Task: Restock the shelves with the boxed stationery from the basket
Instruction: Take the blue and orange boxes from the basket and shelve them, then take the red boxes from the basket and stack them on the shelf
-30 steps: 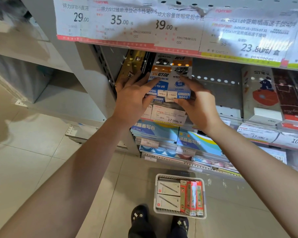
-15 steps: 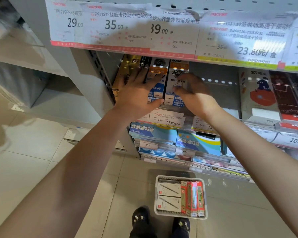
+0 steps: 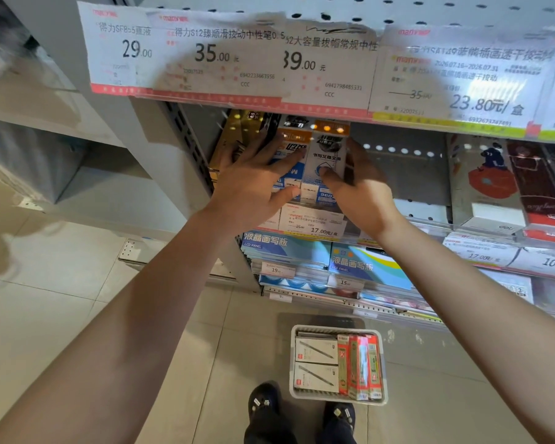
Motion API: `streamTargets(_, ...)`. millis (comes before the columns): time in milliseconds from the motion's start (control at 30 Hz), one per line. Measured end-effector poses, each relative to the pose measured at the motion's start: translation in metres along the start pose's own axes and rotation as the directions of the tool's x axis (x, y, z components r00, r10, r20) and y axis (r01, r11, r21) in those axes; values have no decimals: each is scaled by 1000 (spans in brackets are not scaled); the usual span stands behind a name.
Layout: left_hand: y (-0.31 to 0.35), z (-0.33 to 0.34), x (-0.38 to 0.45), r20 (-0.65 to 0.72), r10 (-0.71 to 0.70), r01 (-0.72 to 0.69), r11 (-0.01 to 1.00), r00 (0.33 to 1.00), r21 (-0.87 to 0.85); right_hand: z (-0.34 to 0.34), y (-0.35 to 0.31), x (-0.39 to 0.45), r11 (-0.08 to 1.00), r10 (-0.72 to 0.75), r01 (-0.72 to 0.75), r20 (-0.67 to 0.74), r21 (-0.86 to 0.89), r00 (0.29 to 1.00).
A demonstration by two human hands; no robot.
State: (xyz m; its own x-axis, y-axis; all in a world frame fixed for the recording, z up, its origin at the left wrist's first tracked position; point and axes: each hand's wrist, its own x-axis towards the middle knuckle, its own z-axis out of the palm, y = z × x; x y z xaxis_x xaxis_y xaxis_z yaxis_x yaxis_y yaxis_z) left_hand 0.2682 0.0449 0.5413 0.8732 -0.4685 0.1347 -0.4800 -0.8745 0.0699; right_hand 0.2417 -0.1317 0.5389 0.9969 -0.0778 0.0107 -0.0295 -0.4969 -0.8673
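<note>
Two blue, white and orange stationery boxes stand upright side by side on the shelf under the price strip. My left hand [image 3: 253,184] lies flat with straight fingers against the left box [image 3: 293,149]. My right hand [image 3: 356,190] grips the right box [image 3: 327,152], thumb on its front, fingers round its right side. A gold box [image 3: 237,136] stands just left of them. On the floor by my feet, the white basket [image 3: 383,363] holds two white pen boxes [image 3: 314,363] and several red boxes [image 3: 361,366].
Price labels [image 3: 237,56] hang along the shelf edge above the hands. Right of the boxes the shelf bay [image 3: 407,184] shows its perforated back, then taller red and white boxes [image 3: 507,187]. LCD writing-board packs [image 3: 285,248] fill the shelves below. My shoes [image 3: 263,408] touch the basket.
The two boxes have gone deeper into the shelf and stand upright. My left hand has flattened against the left box; my right hand has shifted to the right box's side.
</note>
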Motion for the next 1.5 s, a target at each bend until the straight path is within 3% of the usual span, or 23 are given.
streamTargets(167,0,0,0,-10,1,-1,1000,1000,7,-3,0,3,1000,-23,23,35,-7,999)
streamTargets(267,5,1,-6,-113,4,-10,999,994,-48,-4,1,2,999,-41,40,41,4,998)
streamTargets(400,20,5,-25,-298,6,-55,986,955,-155,-8,3,-15,981,-183,176,-82,-81,980)
streamTargets(500,34,6,-41,-329,-72,-24,960,941,-278,-14,8,-38,929,-358,330,-193,-167,913)
streamTargets(633,49,18,-65,-387,-104,-37,940,916,-339,-22,26,-70,934,-358,346,-246,-93,901)
streamTargets(800,72,39,-99,-235,-179,27,845,956,-534,-29,53,-118,978,-207,210,-228,-12,951)
streamTargets(1000,100,94,-149,-66,-209,120,764,976,-634,-20,113,-185,998,-37,47,-205,45,978)
streamTargets(1167,124,158,-172,164,-236,283,679,958,-678,-5,194,-223,989,132,-141,-152,-47,980)
streamTargets(1300,145,215,-178,321,-215,383,619,922,-686,2,257,-245,939,320,-326,-74,-112,945)
streamTargets(1500,180,308,-179,514,-258,569,498,818,-655,16,355,-257,808,565,-557,-15,-190,825)
